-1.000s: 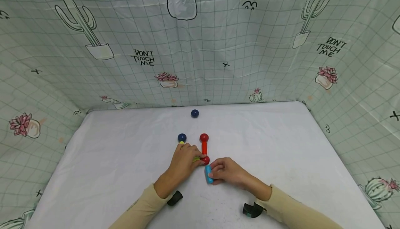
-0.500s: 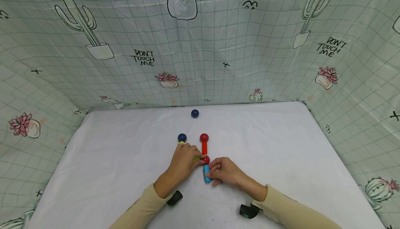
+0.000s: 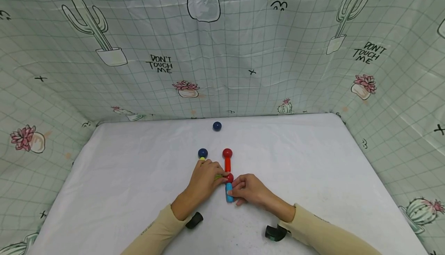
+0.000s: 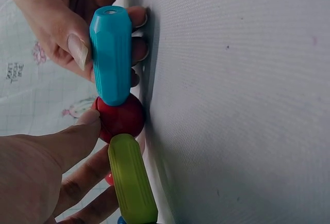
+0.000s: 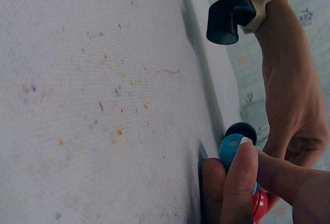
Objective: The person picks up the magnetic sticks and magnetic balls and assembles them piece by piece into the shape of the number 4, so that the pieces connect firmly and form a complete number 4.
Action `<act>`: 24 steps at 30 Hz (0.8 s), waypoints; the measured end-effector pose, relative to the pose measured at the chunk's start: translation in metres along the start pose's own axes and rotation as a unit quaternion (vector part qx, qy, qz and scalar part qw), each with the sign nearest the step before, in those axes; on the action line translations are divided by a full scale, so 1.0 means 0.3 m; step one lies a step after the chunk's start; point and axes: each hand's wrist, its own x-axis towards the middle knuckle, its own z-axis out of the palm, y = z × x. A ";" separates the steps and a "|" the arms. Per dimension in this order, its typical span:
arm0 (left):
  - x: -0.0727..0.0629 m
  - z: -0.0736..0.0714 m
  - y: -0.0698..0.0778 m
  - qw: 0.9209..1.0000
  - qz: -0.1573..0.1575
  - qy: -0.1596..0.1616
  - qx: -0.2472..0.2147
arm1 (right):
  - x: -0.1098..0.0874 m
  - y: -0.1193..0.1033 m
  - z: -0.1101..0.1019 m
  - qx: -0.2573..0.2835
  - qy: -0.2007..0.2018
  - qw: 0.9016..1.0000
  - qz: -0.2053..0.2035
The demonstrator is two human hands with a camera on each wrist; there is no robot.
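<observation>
My right hand (image 3: pixel 255 189) pinches a light blue ribbed stick (image 4: pixel 112 53) between thumb and fingers. One end of that stick meets a red ball (image 4: pixel 122 118). With thumb and fingers, my left hand (image 3: pixel 205 179) holds the red ball from the other side. A yellow-green stick (image 4: pixel 132 180) joins the same ball and lies partly under the left hand. From the ball a red stick (image 3: pixel 227 165) runs away to a second red ball (image 3: pixel 227 153). Beyond the left fingers, a dark blue ball (image 3: pixel 202 153) sits on a yellow stick end, mostly hidden by the hand.
A loose dark blue ball (image 3: pixel 217 126) lies near the back edge of the white-covered table (image 3: pixel 139 170). Behind and at both sides hangs a grid-patterned cloth (image 3: pixel 222 54) with cactus drawings. Black wrist mounts (image 3: pixel 276 233) stick out below the sleeves.
My right hand has shifted slightly left, bringing the light blue stick in line with the red ball and against it. The left hand has stayed in place.
</observation>
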 end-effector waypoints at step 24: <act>0.001 -0.001 0.002 1.000 -0.001 -0.003 -0.003 | 0.002 0.005 -0.020 -0.051 0.006 0.998 -0.022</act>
